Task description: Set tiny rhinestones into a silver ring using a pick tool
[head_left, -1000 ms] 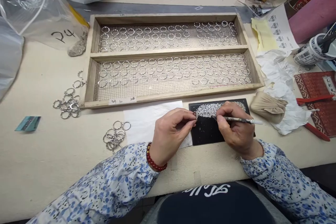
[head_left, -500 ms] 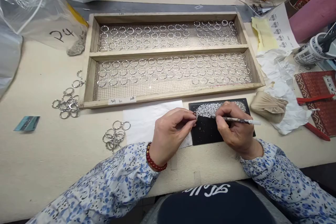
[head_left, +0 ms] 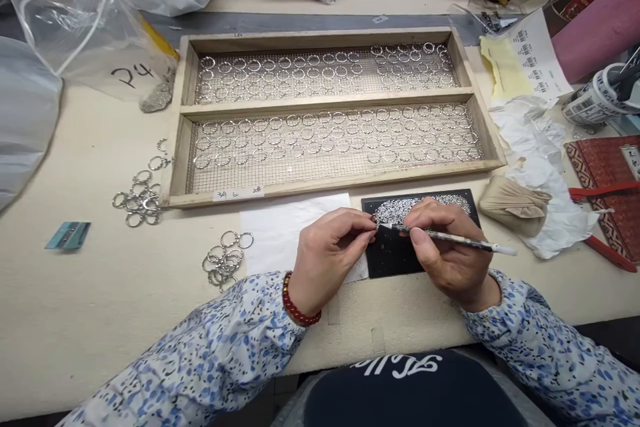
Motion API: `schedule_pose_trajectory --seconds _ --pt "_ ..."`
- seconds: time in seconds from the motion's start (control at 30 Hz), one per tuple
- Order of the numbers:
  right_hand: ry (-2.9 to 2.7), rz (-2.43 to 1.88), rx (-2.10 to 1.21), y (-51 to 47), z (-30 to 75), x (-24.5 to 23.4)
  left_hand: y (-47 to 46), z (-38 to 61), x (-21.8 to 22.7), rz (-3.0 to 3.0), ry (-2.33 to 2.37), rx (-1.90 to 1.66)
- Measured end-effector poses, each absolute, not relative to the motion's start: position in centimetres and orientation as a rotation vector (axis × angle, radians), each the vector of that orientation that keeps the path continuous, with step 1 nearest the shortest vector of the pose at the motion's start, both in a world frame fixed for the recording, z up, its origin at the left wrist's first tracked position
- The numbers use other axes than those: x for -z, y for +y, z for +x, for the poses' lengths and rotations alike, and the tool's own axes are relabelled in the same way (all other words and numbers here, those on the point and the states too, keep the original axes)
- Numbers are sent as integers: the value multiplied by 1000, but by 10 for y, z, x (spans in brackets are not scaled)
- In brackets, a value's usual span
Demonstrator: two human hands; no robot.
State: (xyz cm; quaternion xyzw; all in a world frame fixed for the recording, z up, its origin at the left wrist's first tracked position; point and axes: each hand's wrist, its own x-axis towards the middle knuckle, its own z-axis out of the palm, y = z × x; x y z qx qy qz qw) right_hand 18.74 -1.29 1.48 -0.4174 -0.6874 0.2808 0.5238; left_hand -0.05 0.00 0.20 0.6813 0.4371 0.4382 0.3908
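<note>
While right fingers point(head_left: 417, 235) grip pen point(head_left: 465, 240), tip beside left fingertips point(head_left: 367, 230); tray point(head_left: 395, 257) beneath

Wooden tray point(head_left: 325, 102) with wire mesh, shiny metal rings point(head_left: 330, 145).

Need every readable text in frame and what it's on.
"P4": handwritten on the clear plastic bag.
Paper slip on the wooden tray: handwriting too small to read.
Barcode sheet: print too small.
Dark garment: stylised lettering, unreadable.
</note>
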Motion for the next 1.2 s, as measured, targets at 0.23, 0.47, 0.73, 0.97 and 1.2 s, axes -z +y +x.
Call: schedule_pose_trajectory --seconds 0.23,0.47,0.73,0.97,1.2 --pt "-1665 -1009 -665 -13 188 -15 0 0 0 1729 1110 -1106" --pt "-1679 -1033 -630 -12 188 -16 0 -1 -1 1719 1107 -1110" --pt "-1704 -1178 -494 -12 194 -16 0 0 -3 1709 1110 -1103" --pt "-1804 -1280 -453 -11 197 -14 0 0 -4 1722 1113 -1095" --pt "-1800 -1283 -451 -10 197 -14 1 0 -5 1730 1109 -1105"
